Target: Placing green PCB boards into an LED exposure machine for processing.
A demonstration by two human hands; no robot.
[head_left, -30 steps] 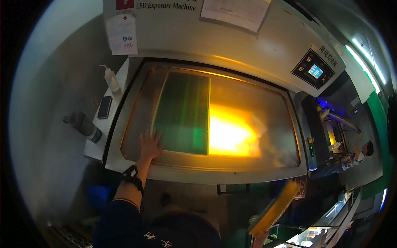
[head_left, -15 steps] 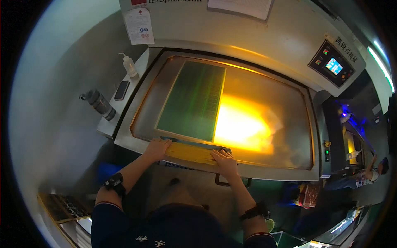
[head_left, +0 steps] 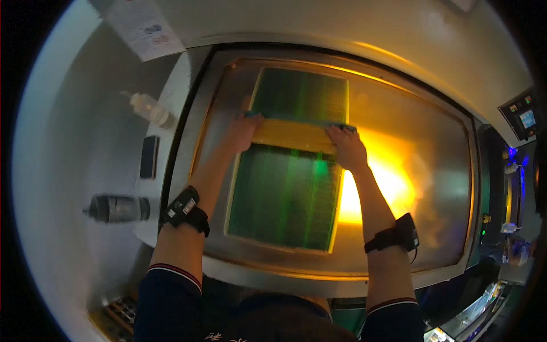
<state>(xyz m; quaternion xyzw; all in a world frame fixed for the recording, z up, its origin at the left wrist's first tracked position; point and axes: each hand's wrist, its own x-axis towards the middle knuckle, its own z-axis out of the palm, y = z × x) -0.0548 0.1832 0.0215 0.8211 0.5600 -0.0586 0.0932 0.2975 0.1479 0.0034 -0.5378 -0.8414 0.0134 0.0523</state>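
My two hands hold a wide yellow squeegee (head_left: 292,135) with a dark bluish far edge, one at each end. It lies crosswise over the green panel (head_left: 282,196), above its middle. My left hand (head_left: 244,134) is closed round the left end, and my right hand (head_left: 348,149) grips the right end near the panel's bright right border. The panel lies flat on a large glassy machine bed (head_left: 439,233), its far and near parts showing on either side of the squeegee. Both hands are slightly blurred.
Strong yellow light (head_left: 376,191) shines right of the panel. On the left ledge are a squeeze bottle (head_left: 149,108), a phone (head_left: 149,157) and a grey drinking bottle (head_left: 119,209). A control panel (head_left: 521,117) sits at the far right. A raised hood (head_left: 319,25) spans the back.
Both hands have pushed the squeegee away from the bed's front edge, out onto the green panel. My arms are stretched farther forward and the view has shifted.
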